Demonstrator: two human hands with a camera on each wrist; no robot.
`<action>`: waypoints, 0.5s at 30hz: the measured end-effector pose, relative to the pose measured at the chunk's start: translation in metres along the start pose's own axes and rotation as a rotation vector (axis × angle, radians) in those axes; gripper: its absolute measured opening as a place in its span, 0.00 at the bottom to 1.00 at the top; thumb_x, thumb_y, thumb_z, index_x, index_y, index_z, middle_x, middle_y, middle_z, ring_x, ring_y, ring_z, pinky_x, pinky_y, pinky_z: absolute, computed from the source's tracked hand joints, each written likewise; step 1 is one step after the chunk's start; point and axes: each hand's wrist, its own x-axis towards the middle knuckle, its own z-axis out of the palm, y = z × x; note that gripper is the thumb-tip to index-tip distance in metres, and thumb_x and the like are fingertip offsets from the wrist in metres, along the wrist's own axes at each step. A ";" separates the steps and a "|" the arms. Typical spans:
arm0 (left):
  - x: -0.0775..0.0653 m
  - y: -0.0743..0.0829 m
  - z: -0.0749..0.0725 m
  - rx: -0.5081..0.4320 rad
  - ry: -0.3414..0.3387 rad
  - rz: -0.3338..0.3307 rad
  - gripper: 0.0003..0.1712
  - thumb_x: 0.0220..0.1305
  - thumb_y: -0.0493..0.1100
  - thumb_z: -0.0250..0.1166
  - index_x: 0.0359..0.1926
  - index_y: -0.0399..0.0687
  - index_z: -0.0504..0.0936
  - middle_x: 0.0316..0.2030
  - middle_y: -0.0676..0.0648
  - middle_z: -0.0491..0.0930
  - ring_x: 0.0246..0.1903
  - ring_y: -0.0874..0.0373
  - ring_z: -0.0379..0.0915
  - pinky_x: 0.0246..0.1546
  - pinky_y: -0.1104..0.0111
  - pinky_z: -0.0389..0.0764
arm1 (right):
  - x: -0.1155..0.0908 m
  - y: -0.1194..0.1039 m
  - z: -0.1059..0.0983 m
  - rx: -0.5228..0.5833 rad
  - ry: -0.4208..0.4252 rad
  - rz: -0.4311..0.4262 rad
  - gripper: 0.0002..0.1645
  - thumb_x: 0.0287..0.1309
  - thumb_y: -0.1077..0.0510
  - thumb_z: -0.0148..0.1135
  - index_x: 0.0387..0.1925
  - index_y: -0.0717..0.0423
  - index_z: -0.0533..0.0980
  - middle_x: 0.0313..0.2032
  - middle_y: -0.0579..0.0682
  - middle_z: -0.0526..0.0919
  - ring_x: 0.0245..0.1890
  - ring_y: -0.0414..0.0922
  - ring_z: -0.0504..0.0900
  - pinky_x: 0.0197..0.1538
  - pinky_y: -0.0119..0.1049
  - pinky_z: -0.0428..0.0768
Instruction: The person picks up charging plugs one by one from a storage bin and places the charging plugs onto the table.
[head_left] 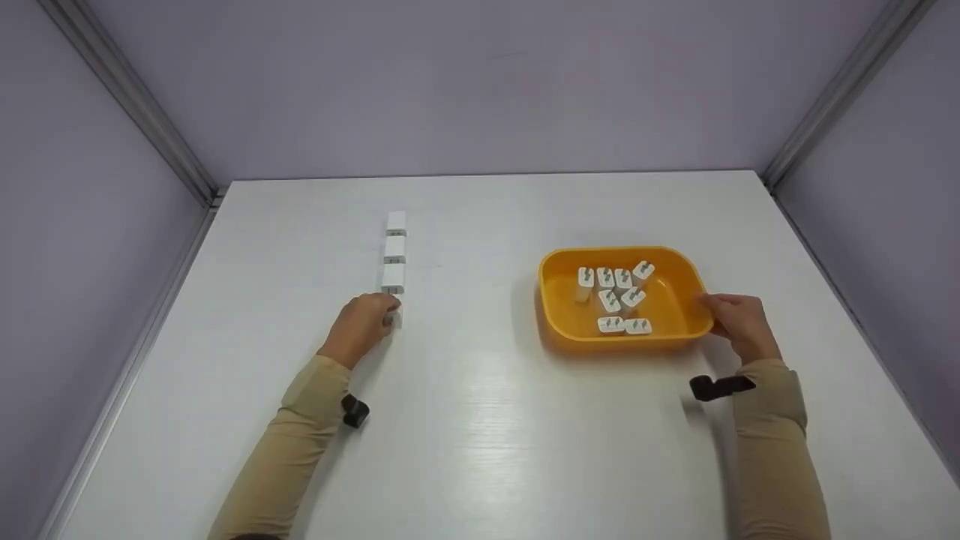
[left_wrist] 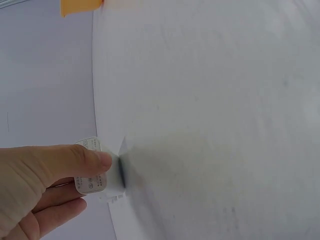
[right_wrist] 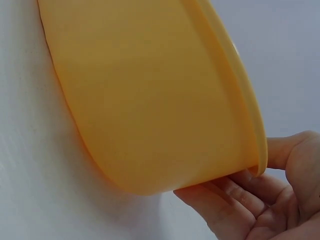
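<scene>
My left hand [head_left: 362, 326] pinches a white power adapter [left_wrist: 91, 185] between thumb and fingers at the near end of a row on the table. Printed text covers the face turned to the left wrist camera. Three more white adapters [head_left: 393, 278] line up beyond it, away from me. On the right, my right hand [head_left: 741, 322] grips the right rim of a yellow plastic basin [head_left: 551, 296], thumb on the rim and fingers beneath. Inside lie several white adapters [head_left: 610, 301] with their metal prongs facing up. The right wrist view shows only the basin's outer wall [right_wrist: 150, 100].
The white table [head_left: 480, 420] runs back to a pale lilac wall [head_left: 480, 90], with side walls left and right. Grey metal posts [head_left: 142, 97] stand at the corners. A black camera is strapped to each wrist.
</scene>
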 end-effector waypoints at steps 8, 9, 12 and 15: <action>-0.001 0.000 0.003 -0.011 0.020 0.005 0.14 0.51 0.27 0.69 0.42 0.33 0.83 0.38 0.38 0.87 0.40 0.47 0.84 0.41 0.59 0.85 | 0.001 0.000 0.000 -0.023 0.010 0.008 0.44 0.64 0.37 0.52 0.66 0.68 0.65 0.35 0.35 0.77 0.34 0.31 0.79 0.41 0.18 0.81; -0.001 0.000 0.003 -0.014 0.023 0.007 0.14 0.51 0.27 0.69 0.41 0.33 0.83 0.38 0.38 0.87 0.39 0.48 0.84 0.41 0.59 0.85 | 0.001 0.000 0.000 -0.023 0.010 0.007 0.44 0.64 0.37 0.53 0.66 0.68 0.64 0.36 0.35 0.77 0.34 0.31 0.79 0.41 0.18 0.81; -0.002 -0.001 0.004 -0.019 0.036 0.015 0.13 0.52 0.26 0.68 0.41 0.34 0.83 0.38 0.38 0.87 0.39 0.47 0.84 0.42 0.59 0.85 | 0.000 0.000 0.000 -0.014 0.011 0.007 0.44 0.64 0.37 0.54 0.66 0.68 0.64 0.36 0.36 0.77 0.34 0.30 0.80 0.41 0.19 0.82; -0.002 -0.001 0.004 -0.018 0.050 0.022 0.13 0.52 0.26 0.68 0.41 0.34 0.83 0.38 0.38 0.87 0.40 0.46 0.84 0.42 0.58 0.85 | 0.000 0.000 0.001 -0.008 0.012 0.010 0.44 0.64 0.37 0.54 0.66 0.68 0.64 0.36 0.36 0.77 0.34 0.30 0.80 0.41 0.19 0.82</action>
